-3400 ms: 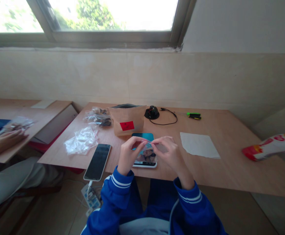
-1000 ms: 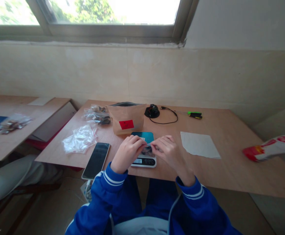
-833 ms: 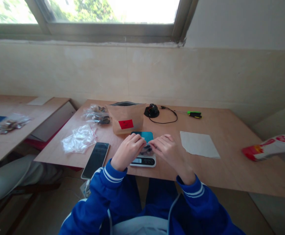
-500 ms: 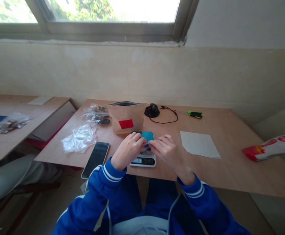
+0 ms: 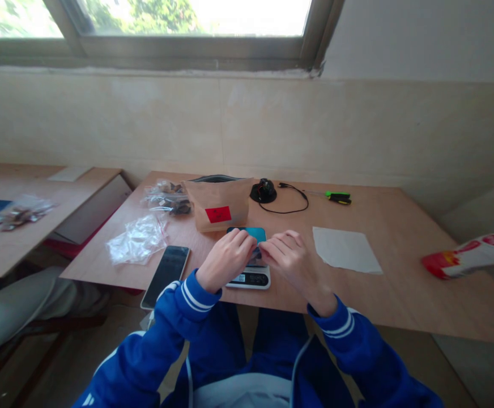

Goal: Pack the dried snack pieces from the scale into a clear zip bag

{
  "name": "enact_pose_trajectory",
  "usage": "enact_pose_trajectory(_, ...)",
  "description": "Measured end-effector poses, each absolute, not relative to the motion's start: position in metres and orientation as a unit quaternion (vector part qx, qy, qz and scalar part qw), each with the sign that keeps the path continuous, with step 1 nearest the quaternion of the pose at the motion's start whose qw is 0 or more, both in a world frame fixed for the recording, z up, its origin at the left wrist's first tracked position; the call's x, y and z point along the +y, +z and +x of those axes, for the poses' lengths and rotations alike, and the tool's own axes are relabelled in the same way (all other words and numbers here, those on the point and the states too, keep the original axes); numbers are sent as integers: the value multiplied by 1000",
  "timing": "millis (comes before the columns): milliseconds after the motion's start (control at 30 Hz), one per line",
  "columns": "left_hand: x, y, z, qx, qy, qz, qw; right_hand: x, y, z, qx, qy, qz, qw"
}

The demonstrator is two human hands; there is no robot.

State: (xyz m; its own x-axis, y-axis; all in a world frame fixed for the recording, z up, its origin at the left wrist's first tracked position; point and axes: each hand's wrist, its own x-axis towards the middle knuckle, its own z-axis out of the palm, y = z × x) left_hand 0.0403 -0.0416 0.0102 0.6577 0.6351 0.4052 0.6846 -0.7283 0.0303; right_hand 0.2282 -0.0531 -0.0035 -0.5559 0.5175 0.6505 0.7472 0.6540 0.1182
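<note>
Above the digital kitchen scale (image 5: 259,280), my left hand (image 5: 229,254) and my right hand (image 5: 288,256) face each other, fingers closed in a pinch. Between them they grip the top edge of a small clear plastic bag (image 5: 255,260), which hangs low over the scale; dark bits show inside, too small to name. Whether the bag touches the scale I cannot tell. The scale has a blue-green platform and a lit display that seems to read zero. Right behind it stands a brown pouch (image 5: 202,204) with a red label.
To the left lie empty clear bags (image 5: 139,241), filled bags (image 5: 168,198) and a phone (image 5: 166,276). A black round-based device (image 5: 264,191) with a cable, screwdrivers (image 5: 338,197), white paper (image 5: 346,249) and a red-and-white packet (image 5: 468,256) are on the right. Another person's leg (image 5: 30,309) shows at far left.
Both hands stay over the scale, fingers shifting slightly along the bag's top edge. The left forearm has moved a little to the right. Objects on the table stay in place.
</note>
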Motion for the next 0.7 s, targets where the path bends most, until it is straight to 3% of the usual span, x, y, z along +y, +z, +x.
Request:
enact_pose_trajectory(267, -39, 7, 30, -379, -281, -882, 15, -55, -4, 227, -853, -174, -380, 313)
enact_pose_trajectory(500, -40, 5, 18, -412, -415, -789, -188, -54, -4, 236, -834, -108, -401, 363)
enact_pose_trajectory(700, -36, -1, 18, -449, -448, -737, -233, -50, -4, 240, -833, -16, -391, 390)
